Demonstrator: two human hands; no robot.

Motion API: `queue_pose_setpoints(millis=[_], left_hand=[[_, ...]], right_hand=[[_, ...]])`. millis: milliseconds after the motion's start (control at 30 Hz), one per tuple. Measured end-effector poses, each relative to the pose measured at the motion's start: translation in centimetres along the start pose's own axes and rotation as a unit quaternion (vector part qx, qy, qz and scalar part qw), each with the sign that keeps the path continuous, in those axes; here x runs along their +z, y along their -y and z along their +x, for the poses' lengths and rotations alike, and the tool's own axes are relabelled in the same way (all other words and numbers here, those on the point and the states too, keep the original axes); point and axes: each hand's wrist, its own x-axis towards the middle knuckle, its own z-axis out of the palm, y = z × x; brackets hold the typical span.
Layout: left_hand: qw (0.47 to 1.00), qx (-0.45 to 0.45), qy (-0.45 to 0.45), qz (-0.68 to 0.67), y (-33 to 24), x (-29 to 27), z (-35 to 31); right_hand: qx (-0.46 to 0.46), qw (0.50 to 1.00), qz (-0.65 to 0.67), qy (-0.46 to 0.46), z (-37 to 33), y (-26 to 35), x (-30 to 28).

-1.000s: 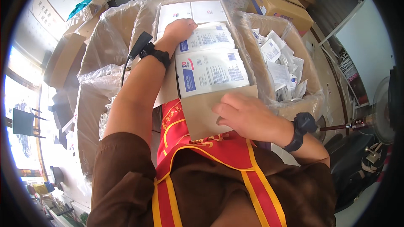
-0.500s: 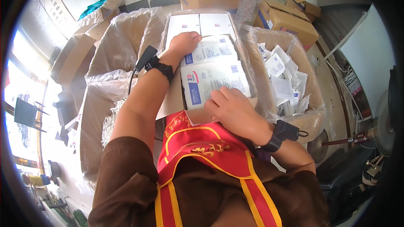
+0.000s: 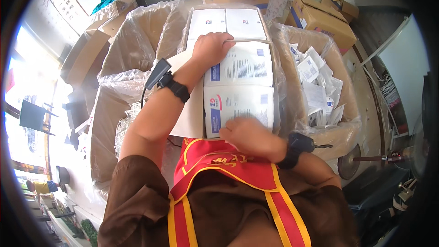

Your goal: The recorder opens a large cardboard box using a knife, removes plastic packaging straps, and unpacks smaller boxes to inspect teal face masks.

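An open cardboard box (image 3: 192, 98) stands in front of me, a side flap folded out to the left. In it lie two flat white packs with blue print, a nearer pack (image 3: 240, 110) and a farther pack (image 3: 242, 66). My left hand (image 3: 211, 49) is closed at the box's far edge, fingertips curled on the rim. At the near edge, my right hand (image 3: 249, 133) is curled over the lower pack's front, slightly blurred. Its fingers are bent, and what they grip is hidden.
Beyond stands a carton of white boxes (image 3: 208, 22). On the right, a plastic-lined carton (image 3: 345, 105) holds loose white packets (image 3: 315, 93). Lined cartons (image 3: 103, 142) stand on the left, one holding white cords (image 3: 128, 126). Closed brown cartons (image 3: 320, 20) are farther back, with a person partly visible.
The box with the packs now sits straighter and lower in view. My left hand stays at its far edge; my right hand has moved lower along the near edge, where the front flap no longer shows.
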Motion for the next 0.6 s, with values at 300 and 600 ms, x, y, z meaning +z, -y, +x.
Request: queue_pose_setpoints(millis=[300, 600], left_hand=[[0.998, 0.040, -0.056, -0.001, -1.7, -0.3, -2.7], [0.998, 0.017, -0.053, -0.003, -1.4, -0.3, -2.6]], right_hand=[[-0.045, 0.998, 0.030, -0.011, -3.0, 0.4, 2.2], [-0.009, 1.000, 0.008, 0.010, -4.2, 0.5, 0.8]])
